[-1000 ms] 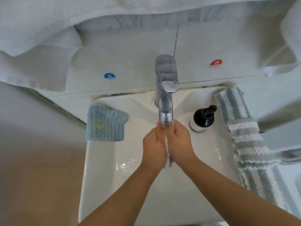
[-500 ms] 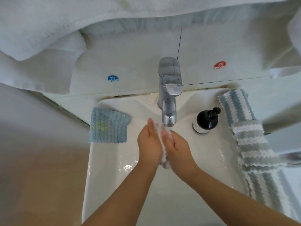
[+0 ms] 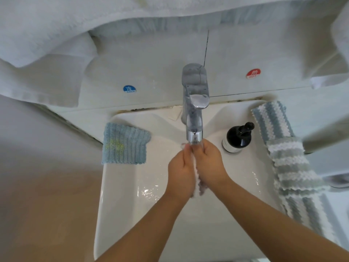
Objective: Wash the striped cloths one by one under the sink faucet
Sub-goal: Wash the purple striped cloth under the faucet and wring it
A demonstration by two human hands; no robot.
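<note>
White tiles (image 3: 154, 72) are seen behind a white sink (image 3: 120, 195), with a blue cold sticker (image 3: 129, 89) at the far left and a red hot sticker (image 3: 253, 73) at the far right. Pale towels (image 3: 47, 35) are hung across the far edge of the view. A chrome faucet (image 3: 194, 110) is mounted at the far middle of the sink, its spout pointed down over the basin.

Directly under the spout, a wet cloth (image 3: 197, 178) is pressed between the two hands. The left hand (image 3: 181, 171) and right hand (image 3: 210, 163) are held palm to palm, fingers toward the spout, with the cloth clamped between them; only its crumpled edge is seen, at the fingertips and hanging below the heels of the hands. Each grip is closed on this cloth, and the fingers are laid along it rather than fisted.

On the left rim a blue ribbed cloth (image 3: 125, 143) with a yellowish stain is laid flat. On the right rim, striped cloths (image 3: 290, 163) in blue-grey and white are laid in a line from far to near, overlapping. A dark pump bottle (image 3: 237, 138) is stood between the faucet and the striped cloths.
</note>
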